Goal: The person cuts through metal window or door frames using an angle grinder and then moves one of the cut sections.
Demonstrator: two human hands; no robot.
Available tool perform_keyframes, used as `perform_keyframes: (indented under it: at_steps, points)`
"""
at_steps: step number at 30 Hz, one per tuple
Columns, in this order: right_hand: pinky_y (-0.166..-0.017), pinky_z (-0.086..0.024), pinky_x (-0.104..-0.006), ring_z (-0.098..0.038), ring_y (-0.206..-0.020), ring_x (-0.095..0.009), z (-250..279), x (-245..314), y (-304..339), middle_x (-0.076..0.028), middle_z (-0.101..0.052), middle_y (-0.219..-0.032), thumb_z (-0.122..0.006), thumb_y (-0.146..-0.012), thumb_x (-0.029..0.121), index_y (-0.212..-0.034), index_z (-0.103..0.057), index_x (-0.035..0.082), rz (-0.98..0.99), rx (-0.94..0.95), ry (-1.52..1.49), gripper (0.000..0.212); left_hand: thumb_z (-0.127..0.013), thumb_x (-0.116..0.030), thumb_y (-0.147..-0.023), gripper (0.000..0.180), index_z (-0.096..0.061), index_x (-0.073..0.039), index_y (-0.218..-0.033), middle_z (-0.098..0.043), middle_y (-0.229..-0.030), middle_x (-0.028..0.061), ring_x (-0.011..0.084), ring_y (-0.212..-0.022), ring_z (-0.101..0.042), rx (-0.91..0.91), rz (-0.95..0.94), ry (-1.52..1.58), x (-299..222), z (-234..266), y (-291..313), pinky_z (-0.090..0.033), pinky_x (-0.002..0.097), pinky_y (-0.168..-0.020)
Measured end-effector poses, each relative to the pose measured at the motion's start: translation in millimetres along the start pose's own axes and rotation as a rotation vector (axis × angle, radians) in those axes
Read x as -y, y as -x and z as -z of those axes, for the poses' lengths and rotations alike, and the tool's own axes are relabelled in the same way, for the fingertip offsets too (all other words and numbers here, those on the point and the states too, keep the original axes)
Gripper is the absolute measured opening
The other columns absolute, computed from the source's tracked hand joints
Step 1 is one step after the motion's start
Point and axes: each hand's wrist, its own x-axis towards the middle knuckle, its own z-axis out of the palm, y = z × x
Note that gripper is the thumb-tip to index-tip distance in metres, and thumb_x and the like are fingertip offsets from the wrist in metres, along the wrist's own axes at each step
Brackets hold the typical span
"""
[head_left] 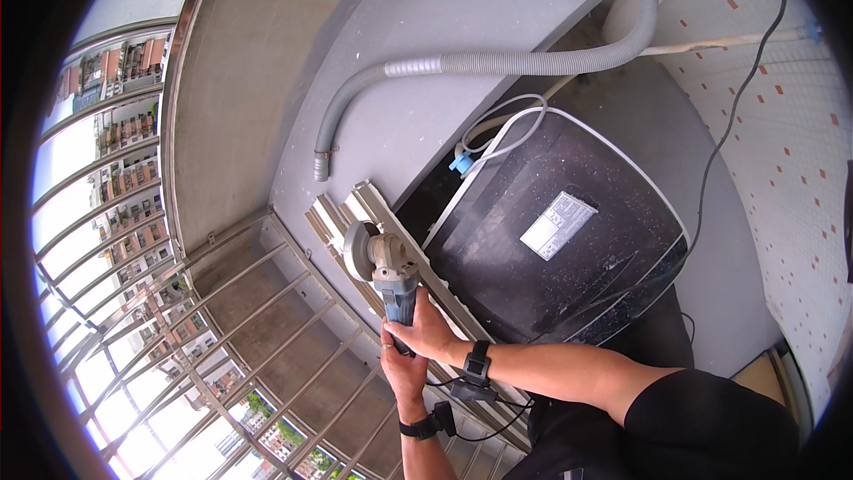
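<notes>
Both my hands hold an angle grinder with a blue-grey body (pixel 397 295), a metal gear head and a pale grey disc guard at its far left end. My right hand (pixel 429 331) is wrapped round the grinder's body from the right side. My left hand (pixel 404 370) closes round its rear end, just below the right hand and touching it. The grinder's head lies over a bundle of long metal profiles (pixel 378 206). From this view I cannot tell whether it touches them. Part of the grinder's rear is hidden by my fingers.
To the right stands a dark, dusty appliance (pixel 498 213) with a white label. A grey corrugated hose (pixel 498 63) crosses the grey surface behind. Metal railing bars (pixel 267 260) run along the left. A black cable (pixel 739 107) hangs by the tiled wall (pixel 755 196) at right.
</notes>
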Motion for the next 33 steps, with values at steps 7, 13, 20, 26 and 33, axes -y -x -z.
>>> perform_keyframes:
  at_steps: [7, 13, 20, 26, 33]
  points:
    - [-0.087, -0.052, -0.0498, -0.065, -0.099, -0.047, 0, 0, -2, -0.032, -0.062, -0.11, -0.078, -0.083, 0.032, -0.128, -0.037, -0.005, 0.0, 0.009, -0.008, 0.071, -0.086, -0.026, -0.075, 0.081, -0.049, -0.003, -0.143, -0.07, -0.115, 0.0216, 0.0333, -0.109, -0.07, -0.006, -0.012, -0.002, 0, 0, -2, -0.053, 0.0407, -0.093]
    - [-0.089, -0.051, -0.0498, -0.064, -0.101, -0.047, 0, 1, -2, -0.031, -0.062, -0.111, -0.078, -0.083, 0.031, -0.128, -0.037, -0.005, 0.015, 0.009, -0.03, 0.071, -0.085, -0.026, -0.076, 0.08, -0.05, -0.002, -0.144, -0.07, -0.116, 0.0221, 0.0343, -0.11, -0.069, -0.004, 0.004, 0.0, -1, 1, -2, -0.053, 0.0409, -0.093]
    - [-0.087, -0.051, -0.0501, -0.064, -0.1, -0.047, 2, 4, -1, -0.032, -0.061, -0.111, -0.078, -0.084, 0.032, -0.128, -0.037, -0.006, 0.008, 0.004, -0.028, 0.071, -0.085, -0.026, -0.076, 0.081, -0.049, 0.0, -0.144, -0.07, -0.116, 0.0238, 0.0351, -0.11, -0.069, -0.001, 0.002, -0.02, -1, 2, -3, -0.053, 0.041, -0.093]
    - [-0.086, -0.052, -0.0501, -0.064, -0.098, -0.048, 3, 9, -3, -0.032, -0.061, -0.109, -0.079, -0.083, 0.033, -0.129, -0.036, -0.006, 0.029, -0.042, 0.008, 0.074, -0.085, -0.025, -0.077, 0.079, -0.05, 0.0, -0.143, -0.07, -0.116, 0.024, 0.035, -0.109, -0.07, -0.001, 0.005, -0.027, -8, 1, -5, -0.053, 0.041, -0.092]
    - [-0.086, -0.052, -0.0497, -0.065, -0.098, -0.047, 3, 3, 1, -0.032, -0.062, -0.109, -0.078, -0.083, 0.032, -0.129, -0.036, -0.006, 0.007, -0.008, 0.003, 0.073, -0.085, -0.026, -0.076, 0.079, -0.05, -0.001, -0.142, -0.071, -0.113, 0.0221, 0.0338, -0.107, -0.07, -0.018, -0.011, -0.023, -16, 0, 1, -0.053, 0.0406, -0.092]
